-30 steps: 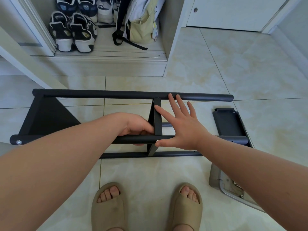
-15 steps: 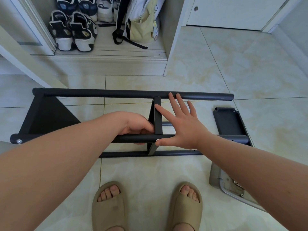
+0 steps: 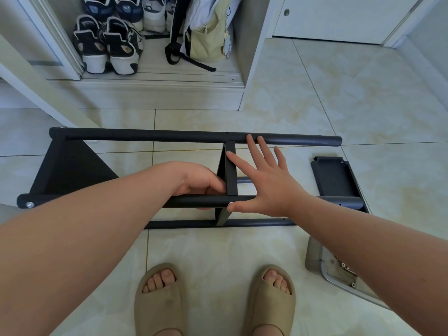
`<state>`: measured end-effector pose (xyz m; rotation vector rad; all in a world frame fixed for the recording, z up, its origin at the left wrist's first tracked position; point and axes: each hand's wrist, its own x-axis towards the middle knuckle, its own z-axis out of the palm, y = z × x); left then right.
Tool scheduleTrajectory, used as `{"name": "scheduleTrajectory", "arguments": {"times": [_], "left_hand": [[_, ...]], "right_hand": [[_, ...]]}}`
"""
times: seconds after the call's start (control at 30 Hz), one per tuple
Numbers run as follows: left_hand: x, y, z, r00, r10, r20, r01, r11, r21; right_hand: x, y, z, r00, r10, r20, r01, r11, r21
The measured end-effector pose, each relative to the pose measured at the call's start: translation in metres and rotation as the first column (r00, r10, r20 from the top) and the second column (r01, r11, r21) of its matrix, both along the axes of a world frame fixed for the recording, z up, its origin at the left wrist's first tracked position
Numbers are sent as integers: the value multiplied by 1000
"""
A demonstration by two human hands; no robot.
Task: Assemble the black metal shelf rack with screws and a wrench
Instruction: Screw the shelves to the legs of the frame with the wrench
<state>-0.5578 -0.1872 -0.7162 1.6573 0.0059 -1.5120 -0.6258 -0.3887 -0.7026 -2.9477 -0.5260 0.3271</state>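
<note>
The black metal shelf rack point(image 3: 169, 137) lies on its side on the tiled floor, long tubes running left to right. A black cross panel point(image 3: 230, 170) stands between the far and near tubes at the middle. My left hand point(image 3: 201, 181) curls around the near tube point(image 3: 198, 201) just left of that panel, fingers touching it. My right hand point(image 3: 264, 180) has straight, spread fingers against the panel's right face, thumb on the near tube. A silver screw head point(image 3: 30, 204) shows at the near tube's left end. A loose black shelf panel point(image 3: 333, 177) lies to the right.
A grey metal tray point(image 3: 339, 272) with small hardware lies on the floor at the right, partly under my right forearm. My feet in beige slippers point(image 3: 160, 299) stand below the rack. Behind it is an open cupboard with sneakers point(image 3: 109, 44) and a bag point(image 3: 208, 35).
</note>
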Motion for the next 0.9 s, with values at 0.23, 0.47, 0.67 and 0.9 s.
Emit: {"name": "scheduleTrajectory", "arguments": {"times": [0.23, 0.47, 0.67, 0.9], "left_hand": [[-1, 0, 2, 999, 22, -38, -20, 998, 56], [-1, -2, 3, 1000, -1, 20, -1, 998, 61], [0, 2, 1, 998, 46, -46, -46, 999, 4], [0, -3, 0, 1000, 1, -17, 0, 997, 80]], "right_hand": [[0, 0, 0, 1000, 0, -2, 0, 1000, 2], [0, 0, 0, 1000, -1, 3, 1, 1000, -4], [0, 1, 0, 1000, 1, 2, -1, 1000, -12], [0, 0, 0, 1000, 1, 2, -1, 1000, -9]]}}
